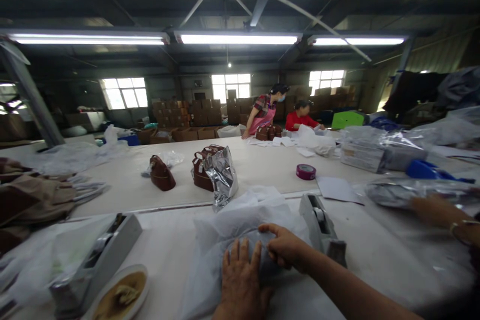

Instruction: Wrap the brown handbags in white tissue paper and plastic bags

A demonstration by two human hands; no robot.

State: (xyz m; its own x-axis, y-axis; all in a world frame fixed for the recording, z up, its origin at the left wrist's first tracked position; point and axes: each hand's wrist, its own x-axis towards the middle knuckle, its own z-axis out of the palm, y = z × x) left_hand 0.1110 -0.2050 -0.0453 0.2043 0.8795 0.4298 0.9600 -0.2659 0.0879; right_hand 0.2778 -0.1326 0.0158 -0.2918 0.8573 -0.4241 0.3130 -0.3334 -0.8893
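A grey bundle inside translucent white wrapping (210,260) lies on the table in front of me. My left hand (240,277) rests flat on it, fingers spread. My right hand (283,247) touches the bundle just beside it, with the index finger stretched toward the left and the other fingers curled under. Whatever those curled fingers may hold is hidden. Right of the bundle stands a grey tape dispenser (322,227). Beyond the wrapping, a crinkled silver foil sheet (224,175) leans against brown handbags (200,172).
At left are another tape dispenser (99,262) and a bowl (125,292). A purple tape roll (306,171) and a white sheet (339,190) lie ahead. At right, a co-worker's blurred hand (435,210) touches a clear plastic package (393,192). Two people work across the table.
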